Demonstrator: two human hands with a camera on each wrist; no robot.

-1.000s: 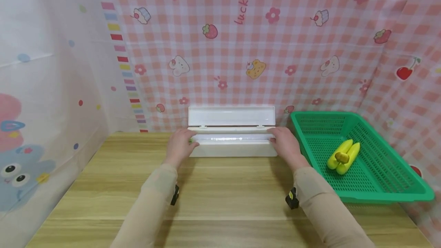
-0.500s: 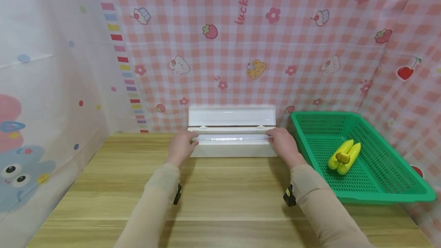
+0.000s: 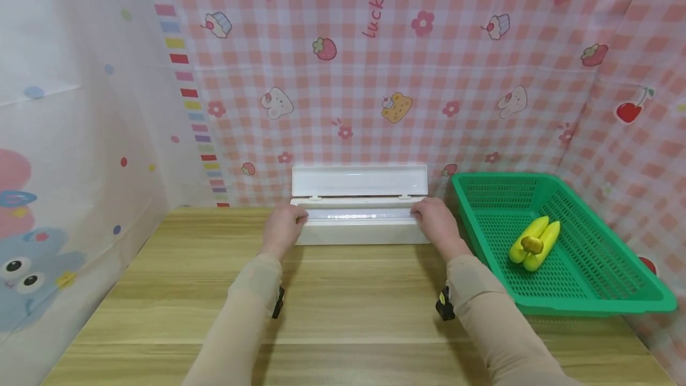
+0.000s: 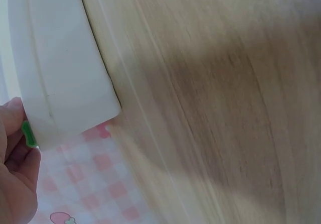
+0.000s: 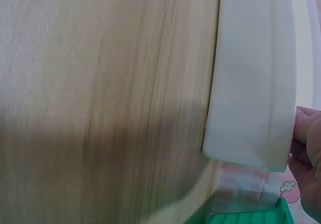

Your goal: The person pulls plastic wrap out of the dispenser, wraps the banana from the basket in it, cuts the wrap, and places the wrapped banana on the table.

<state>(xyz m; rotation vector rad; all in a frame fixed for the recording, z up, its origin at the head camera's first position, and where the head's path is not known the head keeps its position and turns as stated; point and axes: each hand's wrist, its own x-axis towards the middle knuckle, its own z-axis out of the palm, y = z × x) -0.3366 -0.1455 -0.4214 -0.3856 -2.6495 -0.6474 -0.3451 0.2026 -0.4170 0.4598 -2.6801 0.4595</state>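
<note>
A white cling film dispenser (image 3: 364, 235) stands at the back of the wooden table, its lid (image 3: 360, 181) raised against the cloth. Inside lies a shiny roll of cling film (image 3: 359, 214). My left hand (image 3: 281, 231) reaches over the dispenser's left end and pinches the film roll with thumb and fingers. A small green piece (image 4: 29, 134) shows between those fingers in the left wrist view. At the other end my right hand (image 3: 436, 225) pinches the film roll likewise, its fingertips partly hidden behind the dispenser (image 5: 251, 83) in the right wrist view.
A green plastic basket (image 3: 595, 302) stands on the right side of the table, close to my right forearm. In it lies a small bunch of yellow bananas (image 3: 546, 246). Behind the table hangs a pink checked cloth (image 3: 343, 76).
Both hands have shifted slightly inward along the dispenser, and their thumbs and fingers have drawn closer together. The dispenser, its lid and the basket stay in place.
</note>
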